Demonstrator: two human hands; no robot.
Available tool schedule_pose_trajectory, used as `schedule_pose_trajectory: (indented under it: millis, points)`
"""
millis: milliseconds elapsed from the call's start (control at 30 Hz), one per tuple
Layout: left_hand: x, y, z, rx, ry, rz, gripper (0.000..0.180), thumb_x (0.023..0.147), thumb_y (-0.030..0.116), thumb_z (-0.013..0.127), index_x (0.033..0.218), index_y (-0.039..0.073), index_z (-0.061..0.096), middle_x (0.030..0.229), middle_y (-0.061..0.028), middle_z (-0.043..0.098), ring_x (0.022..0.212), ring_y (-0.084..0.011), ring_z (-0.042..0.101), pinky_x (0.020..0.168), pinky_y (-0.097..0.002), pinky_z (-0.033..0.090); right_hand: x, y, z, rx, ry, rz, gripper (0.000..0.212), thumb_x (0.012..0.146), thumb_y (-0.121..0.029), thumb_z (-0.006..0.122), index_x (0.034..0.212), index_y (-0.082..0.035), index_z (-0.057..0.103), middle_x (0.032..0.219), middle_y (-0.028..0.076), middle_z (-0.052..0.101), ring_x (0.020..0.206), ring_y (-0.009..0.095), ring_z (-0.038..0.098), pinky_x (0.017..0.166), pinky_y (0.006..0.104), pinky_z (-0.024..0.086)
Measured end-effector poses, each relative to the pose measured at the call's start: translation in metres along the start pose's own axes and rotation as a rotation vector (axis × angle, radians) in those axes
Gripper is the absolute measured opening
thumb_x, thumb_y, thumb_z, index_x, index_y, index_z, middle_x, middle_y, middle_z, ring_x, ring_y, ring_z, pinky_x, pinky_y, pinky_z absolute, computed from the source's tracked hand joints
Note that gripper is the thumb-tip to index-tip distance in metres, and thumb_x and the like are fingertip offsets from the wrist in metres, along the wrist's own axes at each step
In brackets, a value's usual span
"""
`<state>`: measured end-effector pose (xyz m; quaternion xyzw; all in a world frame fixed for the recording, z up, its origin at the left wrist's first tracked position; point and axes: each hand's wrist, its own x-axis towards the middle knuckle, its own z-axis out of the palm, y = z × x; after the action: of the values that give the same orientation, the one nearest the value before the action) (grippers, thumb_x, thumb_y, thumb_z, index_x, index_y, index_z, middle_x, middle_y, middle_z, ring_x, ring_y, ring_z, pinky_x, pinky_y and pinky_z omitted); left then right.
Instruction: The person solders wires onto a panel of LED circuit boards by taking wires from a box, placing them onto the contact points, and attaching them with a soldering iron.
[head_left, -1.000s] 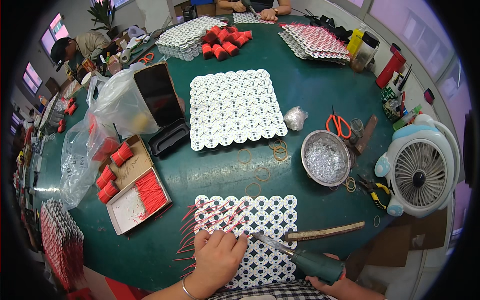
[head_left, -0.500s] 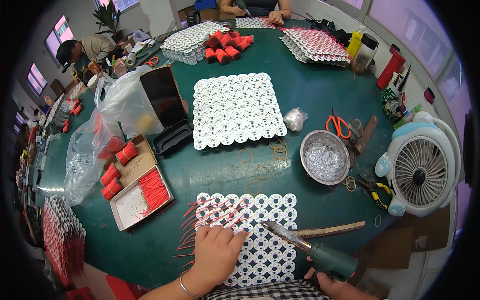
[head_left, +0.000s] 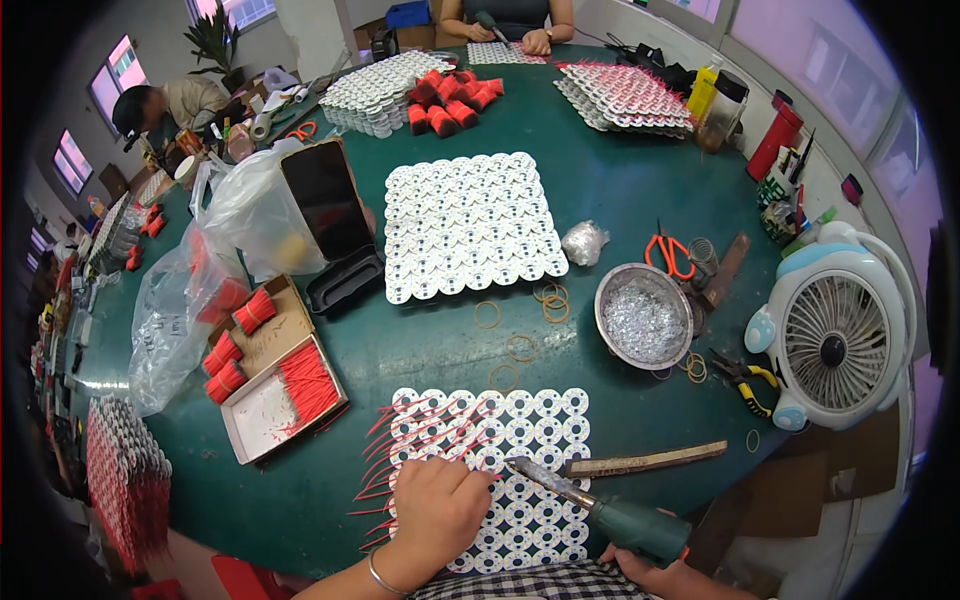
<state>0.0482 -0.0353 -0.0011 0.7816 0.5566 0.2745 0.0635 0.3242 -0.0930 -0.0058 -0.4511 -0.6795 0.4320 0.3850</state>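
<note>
A panel of round white circuit boards (head_left: 545, 510) lies flat at the table's near edge, with thin red wires (head_left: 380, 470) fanning out over its left side. My left hand (head_left: 435, 505) rests on the panel, its fingers closed; a short red wire end shows at the fingertips, and the rest is hidden beneath the hand. My right hand (head_left: 640, 570) is wrapped round the green handle of a soldering gun (head_left: 640, 528). Its metal tip points left and meets the panel just beside my left fingertips.
Beyond lies a stack of similar panels (head_left: 470, 230). An open box of red wires (head_left: 285, 385) and a phone on a stand (head_left: 328, 200) are left; a metal bowl of shiny bits (head_left: 645, 318), pliers (head_left: 745, 382), a wooden strip (head_left: 650, 459) and a fan (head_left: 830, 345) are right. Co-workers sit beyond.
The soldering gun has moved left and slightly down, bringing its tip close to my left fingertips. My left hand has shifted slightly right and down.
</note>
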Motion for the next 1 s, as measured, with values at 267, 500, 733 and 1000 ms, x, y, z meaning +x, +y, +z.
schedule_pose_trajectory:
  millis: [267, 500, 733, 1000]
  points:
    - [-0.003, 0.0, 0.007, 0.029, 0.016, 0.007, 0.016, 0.062, 0.009, 0.071, 0.075, 0.013, 0.063, 0.064, -0.0009, 0.047, 0.063, -0.0204, 0.048, 0.059, -0.0362, 0.033, -0.003, 0.008, 0.001, -0.08, -0.007, -0.027, 0.031, 0.078, -0.003, 0.071, 0.105, 0.004, 0.057, 0.086, 0.013, 0.066, 0.069, 0.018, 0.066, 0.064, 0.031, 0.052]
    - [-0.001, 0.002, 0.007, 0.065, 0.025, 0.012, 0.011, 0.069, 0.01, 0.066, 0.069, 0.011, 0.055, 0.062, -0.0021, 0.044, 0.061, -0.0191, 0.048, 0.058, -0.0352, 0.034, 0.008, -0.002, 0.009, -0.171, 0.081, -0.157, 0.038, 0.077, -0.004, 0.071, 0.11, 0.005, 0.053, 0.096, 0.014, 0.066, 0.073, 0.017, 0.066, 0.065, 0.0318, 0.052]
    - [-0.003, 0.003, 0.007, 0.01, 0.001, -0.049, 0.014, 0.067, 0.006, 0.07, 0.076, 0.009, 0.061, 0.068, -0.0036, 0.051, 0.064, -0.0223, 0.05, 0.061, -0.0369, 0.036, 0.011, -0.023, 0.011, 0.235, 0.112, 0.383, 0.014, 0.078, -0.005, 0.061, 0.093, -0.003, 0.06, 0.086, 0.008, 0.067, 0.069, 0.014, 0.067, 0.066, 0.0299, 0.054]
    - [-0.004, 0.003, 0.005, 0.004, -0.018, -0.054, 0.014, 0.067, 0.006, 0.07, 0.078, 0.009, 0.061, 0.068, -0.0045, 0.052, 0.065, -0.0232, 0.051, 0.061, -0.0372, 0.037, 0.009, 0.003, -0.006, -0.299, -0.129, -0.16, 0.01, 0.081, -0.007, 0.068, 0.086, 0.001, 0.066, 0.073, 0.011, 0.067, 0.069, 0.022, 0.066, 0.061, 0.031, 0.051]
